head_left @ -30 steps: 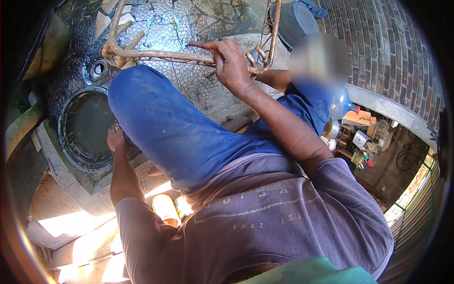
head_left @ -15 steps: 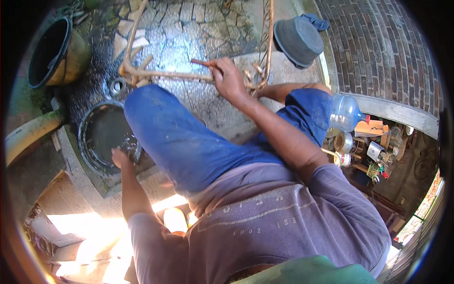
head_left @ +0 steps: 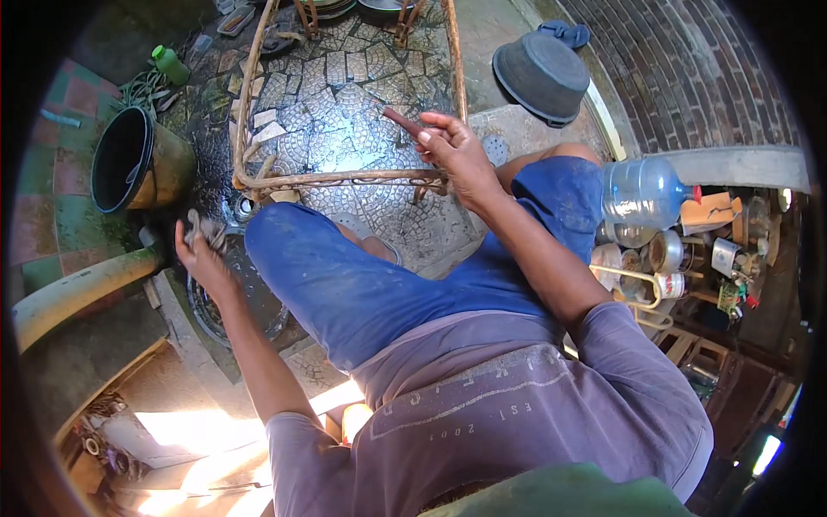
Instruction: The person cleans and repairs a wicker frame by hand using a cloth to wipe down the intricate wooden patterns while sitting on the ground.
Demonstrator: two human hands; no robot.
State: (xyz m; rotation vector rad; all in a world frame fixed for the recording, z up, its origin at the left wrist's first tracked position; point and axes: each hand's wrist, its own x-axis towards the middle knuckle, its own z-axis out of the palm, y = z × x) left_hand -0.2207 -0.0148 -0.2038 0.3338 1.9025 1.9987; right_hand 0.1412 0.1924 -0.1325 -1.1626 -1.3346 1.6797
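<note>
- I'm watching the left hand (head_left: pixel 207 260) leaving the basin (head_left: pixel 203 317), arm outstretching, gripping a blurry grey wad (head_left: pixel 209 233) near its far rim.
- The right hand (head_left: pixel 458 159) is pinching a brown stick (head_left: pixel 401 122) by the frame's (head_left: pixel 345 177) near-right corner.

thin brown strip (head_left: pixel 401 123): slanted, held right | shaggy grey clump (head_left: pixel 210 233): blurred, held left

Shirt (head_left: pixel 517 431): faded purple-grey, soft and creased; pale, worn lettering across chest, upside down in view, with thin light line below it. Sleeves (head_left: pixel 624 345) short; forearms (head_left: pixel 547 250) and hands (head_left: pixel 469 168) bare. Shorts (head_left: pixel 345 267): blue, pale smudges on thigh. Green cloth (head_left: pixel 560 495) at lower edge; garment type unclear.
</note>
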